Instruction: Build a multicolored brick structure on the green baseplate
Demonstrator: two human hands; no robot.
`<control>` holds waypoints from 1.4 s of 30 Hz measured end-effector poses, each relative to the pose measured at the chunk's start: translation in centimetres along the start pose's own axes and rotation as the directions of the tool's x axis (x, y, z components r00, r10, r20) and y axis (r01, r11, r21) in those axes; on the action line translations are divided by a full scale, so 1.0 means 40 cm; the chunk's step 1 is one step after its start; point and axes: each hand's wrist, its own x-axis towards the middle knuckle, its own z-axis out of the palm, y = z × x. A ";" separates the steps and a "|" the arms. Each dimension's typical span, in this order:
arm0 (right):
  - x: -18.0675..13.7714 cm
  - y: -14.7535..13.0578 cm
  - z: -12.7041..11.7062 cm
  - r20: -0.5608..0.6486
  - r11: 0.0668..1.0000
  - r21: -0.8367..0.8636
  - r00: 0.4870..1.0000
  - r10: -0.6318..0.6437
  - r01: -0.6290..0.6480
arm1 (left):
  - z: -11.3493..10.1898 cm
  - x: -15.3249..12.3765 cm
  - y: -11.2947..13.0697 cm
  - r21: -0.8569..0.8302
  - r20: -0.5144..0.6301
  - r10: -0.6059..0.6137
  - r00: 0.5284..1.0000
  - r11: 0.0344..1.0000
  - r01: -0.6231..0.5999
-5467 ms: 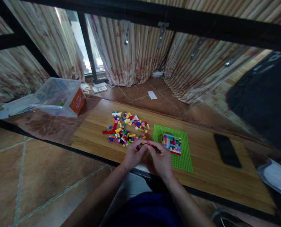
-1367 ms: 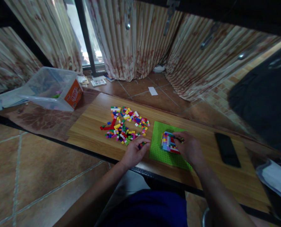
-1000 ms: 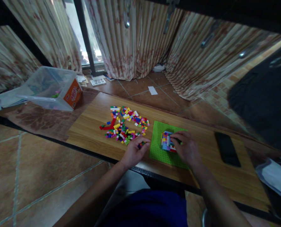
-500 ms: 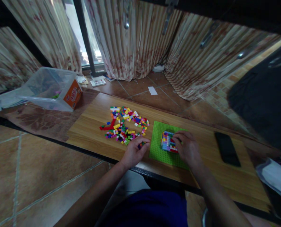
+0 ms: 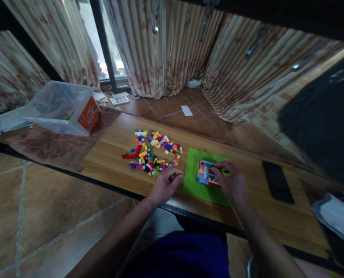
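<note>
Near the table's front edge my left hand (image 5: pixel 164 187) is curled around a few small toy bricks (image 5: pixel 173 177), dark and coloured, showing between thumb and fingers. My right hand (image 5: pixel 232 180) reaches over the right part of a low block of multicoloured toy bricks (image 5: pixel 206 175). Its thumb and forefinger are pinched together at the top of that block; whatever lies between the fingertips is hidden. The block rests on a green studded baseplate (image 5: pixel 193 187), and the hand covers the plate's right side.
Left of the baseplate, many loose bricks (image 5: pixel 153 160) spread over the wooden board (image 5: pixel 111 150). A black phone (image 5: pixel 277 182) lies at the right. A clear plastic bin (image 5: pixel 56 125) with an orange label stands far left. White plastic wrapping (image 5: pixel 335 216) is at the right edge.
My right hand has shifted slightly right, with its fingers a little changed over the brick block. My left hand stays in place with its bricks.
</note>
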 end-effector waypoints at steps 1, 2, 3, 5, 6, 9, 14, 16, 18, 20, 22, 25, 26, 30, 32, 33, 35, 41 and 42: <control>0.000 0.001 -0.004 -0.011 0.999 0.020 1.000 0.028 -0.028 | 0.000 0.000 0.000 0.003 -0.003 0.000 1.000 1.000 0.000; 0.000 0.003 -0.006 -0.020 0.998 0.035 0.998 0.053 -0.052 | 0.000 0.000 0.000 0.005 -0.005 0.000 1.000 1.000 0.000; 0.000 0.004 -0.008 -0.028 0.996 0.045 0.997 0.076 -0.075 | 0.000 0.000 -0.001 0.007 -0.005 0.001 1.000 1.000 -0.001; 0.003 0.005 -0.008 -0.033 0.991 0.061 0.992 0.121 -0.119 | 0.000 0.001 -0.001 0.005 -0.002 0.004 1.000 1.000 -0.004; 0.004 0.006 -0.006 -0.026 0.988 0.069 0.989 0.143 -0.141 | 0.000 0.001 -0.001 0.003 -0.002 0.005 1.000 1.000 -0.005; 0.004 0.011 0.008 0.015 0.976 0.087 0.980 0.197 -0.197 | 0.001 0.003 0.000 -0.004 -0.005 0.003 1.000 1.000 -0.003; -0.002 0.022 0.029 0.047 0.967 0.109 0.973 0.228 -0.231 | 0.001 0.004 0.005 0.003 -0.010 0.000 1.000 1.000 0.000; -0.002 0.022 0.031 0.056 0.952 0.133 0.961 0.271 -0.277 | 0.001 0.004 0.006 0.004 -0.005 0.000 1.000 1.000 0.000; 0.000 0.019 0.031 0.069 0.934 0.148 0.946 0.318 -0.325 | 0.001 0.003 0.005 0.005 -0.001 0.002 1.000 1.000 -0.002; 0.003 0.016 0.031 0.073 0.926 0.159 0.940 0.334 -0.342 | 0.002 0.003 0.003 0.005 -0.006 0.002 1.000 1.000 -0.002; 0.005 0.013 0.034 0.071 0.923 0.178 0.940 0.333 -0.340 | 0.002 0.002 0.002 -0.001 -0.020 -0.007 1.000 1.000 0.007; 0.006 0.014 0.040 0.063 0.922 0.188 0.942 0.331 -0.337 | -0.002 0.001 0.003 -0.036 -0.038 -0.028 0.999 0.999 0.027; 0.006 0.016 0.042 0.061 0.923 0.189 0.942 0.329 -0.334 | -0.004 0.001 0.003 -0.050 -0.042 -0.037 0.998 0.998 0.034; 0.004 0.022 0.039 0.079 0.929 0.191 0.949 0.306 -0.315 | -0.013 -0.002 0.000 -0.080 -0.060 -0.098 0.993 0.992 0.093; 0.000 0.013 0.031 0.028 0.950 0.147 0.961 0.274 -0.275 | -0.014 -0.002 -0.004 -0.093 -0.065 -0.144 0.987 0.986 0.138; -0.004 0.002 0.026 -0.027 0.967 0.113 0.972 0.235 -0.230 | -0.014 -0.003 -0.007 -0.102 -0.065 -0.164 0.984 0.982 0.157; -0.017 -0.034 0.020 -0.125 0.992 0.056 0.985 0.115 -0.109 | -0.011 -0.003 -0.014 -0.130 -0.055 -0.191 0.980 0.975 0.182; -0.069 -0.182 0.062 0.154 0.971 0.231 0.983 -0.099 0.062 | -0.008 -0.003 -0.012 -0.174 -0.045 -0.156 0.987 0.974 0.146; -0.075 -0.199 0.075 0.184 0.966 0.252 0.977 -0.105 0.056 | -0.009 -0.003 -0.009 -0.168 -0.045 -0.139 0.989 0.977 0.130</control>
